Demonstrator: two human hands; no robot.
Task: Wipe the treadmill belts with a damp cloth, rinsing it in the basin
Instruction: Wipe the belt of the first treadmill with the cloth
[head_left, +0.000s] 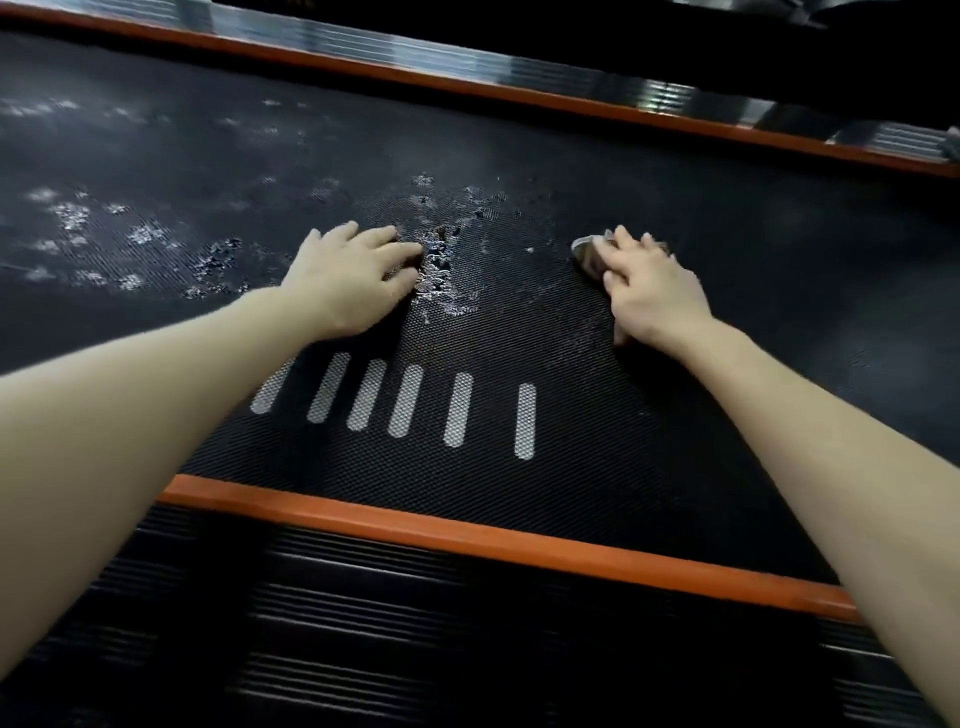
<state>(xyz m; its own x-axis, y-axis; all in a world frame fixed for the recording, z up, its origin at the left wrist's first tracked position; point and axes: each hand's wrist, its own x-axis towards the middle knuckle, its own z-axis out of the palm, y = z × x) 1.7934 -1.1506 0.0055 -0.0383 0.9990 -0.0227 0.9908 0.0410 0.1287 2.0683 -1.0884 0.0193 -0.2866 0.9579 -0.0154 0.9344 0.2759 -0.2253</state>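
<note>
Mid-wipe: right hand (655, 287) presses the cloth (587, 255), fingers flat, on the belt (779, 270); left hand (358, 280) rests spread (holding nothing). Next, probably sweep toward the patches (441, 275).

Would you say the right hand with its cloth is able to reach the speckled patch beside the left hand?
Probably yes: only bare belt lies between the cloth under the right hand and the speckled patch; the left hand rests on its other side.

cloth (584, 254): mostly hidden under right hand (654, 291) (only a corner showed) | belt (519, 322): cut off at both sides
</note>
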